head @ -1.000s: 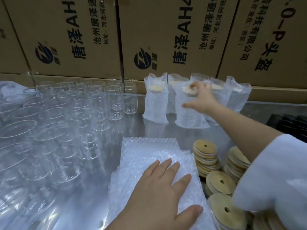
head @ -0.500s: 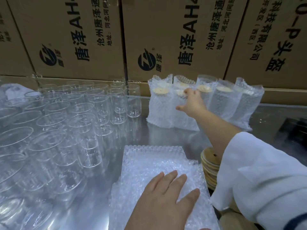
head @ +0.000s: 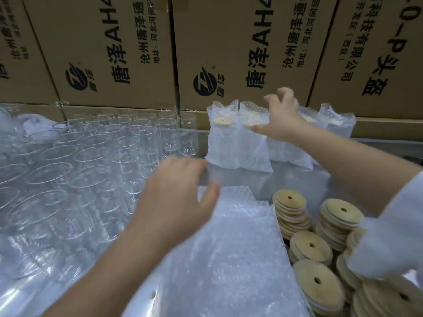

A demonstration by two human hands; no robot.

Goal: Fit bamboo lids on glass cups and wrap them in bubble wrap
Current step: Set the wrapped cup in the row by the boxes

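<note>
Several bare glass cups (head: 96, 156) stand packed together on the left of the metal table. Wrapped cups (head: 235, 143) with bamboo lids stand in a row at the back. My right hand (head: 280, 115) hovers just above and beside that row, fingers loosely spread, holding nothing. A stack of bubble wrap sheets (head: 229, 248) lies at the front centre. My left hand (head: 176, 197) is raised above its far left corner, fingers relaxed, reaching toward the bare cups. Stacks of bamboo lids (head: 306, 227) with centre holes sit at the right.
Brown cardboard boxes (head: 128, 53) with printed characters form a wall behind the table. A strip of bare metal table (head: 286, 179) lies between the wrapped cups and the bubble wrap. My white sleeve (head: 389, 239) covers part of the lid stacks.
My right hand has let go of the wrapped cup and lifted off it. My left hand has left the bubble wrap and moved up and left toward the bare cups.
</note>
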